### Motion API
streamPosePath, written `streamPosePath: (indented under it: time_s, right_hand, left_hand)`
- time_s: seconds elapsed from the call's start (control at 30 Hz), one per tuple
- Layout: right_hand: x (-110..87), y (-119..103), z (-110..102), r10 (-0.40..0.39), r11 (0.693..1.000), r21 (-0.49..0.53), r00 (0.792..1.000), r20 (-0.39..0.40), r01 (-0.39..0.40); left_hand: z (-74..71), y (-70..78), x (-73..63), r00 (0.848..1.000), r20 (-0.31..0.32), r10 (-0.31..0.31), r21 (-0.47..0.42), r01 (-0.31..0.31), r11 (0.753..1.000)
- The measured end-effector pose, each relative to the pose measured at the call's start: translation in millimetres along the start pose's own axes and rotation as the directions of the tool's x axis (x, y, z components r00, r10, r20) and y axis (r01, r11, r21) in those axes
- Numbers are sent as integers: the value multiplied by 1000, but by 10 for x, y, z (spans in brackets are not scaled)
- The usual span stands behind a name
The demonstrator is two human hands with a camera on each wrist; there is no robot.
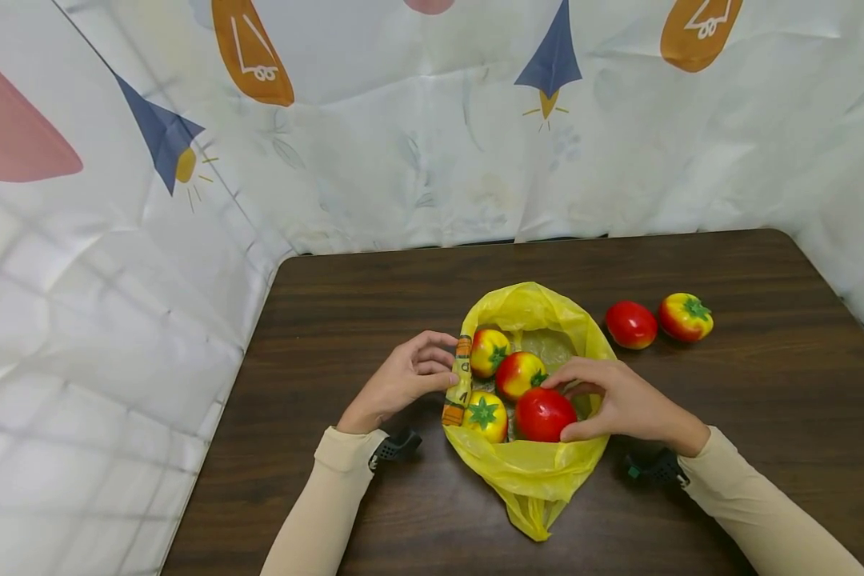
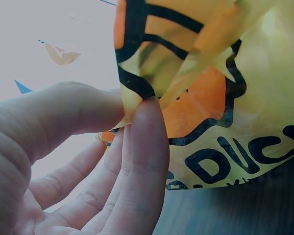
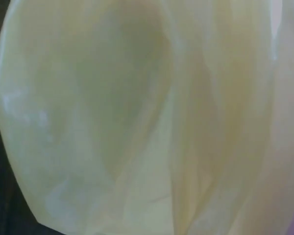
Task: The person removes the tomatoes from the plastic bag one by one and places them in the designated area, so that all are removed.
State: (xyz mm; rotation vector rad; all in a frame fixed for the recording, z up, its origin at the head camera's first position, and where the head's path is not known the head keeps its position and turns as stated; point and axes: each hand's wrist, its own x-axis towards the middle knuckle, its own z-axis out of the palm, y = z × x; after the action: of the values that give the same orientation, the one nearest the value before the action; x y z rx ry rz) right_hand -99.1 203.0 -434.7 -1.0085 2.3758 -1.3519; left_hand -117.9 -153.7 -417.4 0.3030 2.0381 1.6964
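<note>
A yellow plastic bag (image 1: 533, 472) with printed dark lettering lies on the table with its mouth spread wide. My left hand (image 1: 410, 376) pinches the bag's left rim between thumb and fingers; the left wrist view shows the printed plastic (image 2: 201, 98) caught there. My right hand (image 1: 619, 400) reaches over the right rim into the mouth, thumb and fingers curled about a glossy red tomato (image 1: 545, 415). Beside it in the bag sit red-and-yellow tomatoes with green leaf tops, among them a middle tomato (image 1: 516, 374). In the right wrist view the bag's wall (image 3: 112, 122) hides most of that hand.
Right of the bag, on the dark wooden table (image 1: 346, 320), a plain red tomato (image 1: 630, 325) lies beside a red-and-yellow one (image 1: 685, 318). A white printed curtain (image 1: 403, 160) hangs along the table's back and left edges.
</note>
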Motion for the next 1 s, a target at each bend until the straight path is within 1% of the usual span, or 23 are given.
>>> streamPosePath:
  time_s: [0.2, 0.37, 0.57, 0.77, 0.83, 1.0]
  right_hand:
    - [-12, -64, -76, 10, 999, -45, 999, -49, -12]
    - [-40, -117, -140, 14, 998, -57, 995, -97, -20]
    - [-73, -137, -241, -18, 999, -53, 988, -150, 10]
    - [-125, -138, -336, -57, 998, -35, 974, -220, 51]
    - [-152, -139, -371, -50, 998, -41, 968, -244, 41]
    - [-215, -132, -463, 1, 998, -64, 954, -298, -21]
  left_hand:
    - [-2, 8, -4, 1000, -4, -4, 7, 4, 1000]
    - [-1, 6, -8, 1000, -3, 2, 10, -2, 1000]
    - [-5, -7, -12, 1000, -8, 0, 15, 0, 1000]
    - [-4, -30, -11, 1000, -9, -2, 22, 2, 1000]
    - [-6, -34, -10, 1000, -9, 0, 26, 0, 1000]
    - [-16, -25, -12, 1000, -11, 3, 25, -2, 1000]
